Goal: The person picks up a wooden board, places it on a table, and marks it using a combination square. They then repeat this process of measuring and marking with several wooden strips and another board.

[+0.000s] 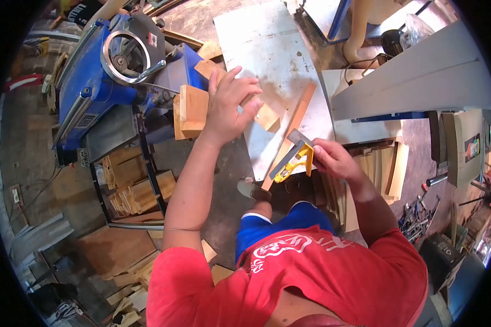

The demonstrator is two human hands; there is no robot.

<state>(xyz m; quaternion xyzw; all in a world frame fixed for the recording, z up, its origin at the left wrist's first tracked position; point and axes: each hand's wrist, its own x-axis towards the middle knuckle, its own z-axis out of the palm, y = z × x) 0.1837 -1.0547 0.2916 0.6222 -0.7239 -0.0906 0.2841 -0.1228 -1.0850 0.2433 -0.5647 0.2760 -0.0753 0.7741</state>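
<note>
My left hand [232, 103] is open, its fingers spread and slightly curled. It overlaps a short wooden board [268, 119] that slants across the white tabletop [262, 41], hiding the board's middle. My right hand [335, 159] is closed at the end of a combination square [293, 165] with a yellow head and a dark metal blade. A long, narrow wooden strip [300, 111] runs under the square, its near end past the table edge by my legs. The square overlaps the strip in this view.
A blue machine with a handwheel [124, 57] stands at the left, beside wooden blocks [193, 109]. Below it, a metal rack [147, 174] holds cut wood. Stacked boards [384, 169] stand at the right under a large grey beam [420, 82]. Metal tools [420, 218] lie on the floor.
</note>
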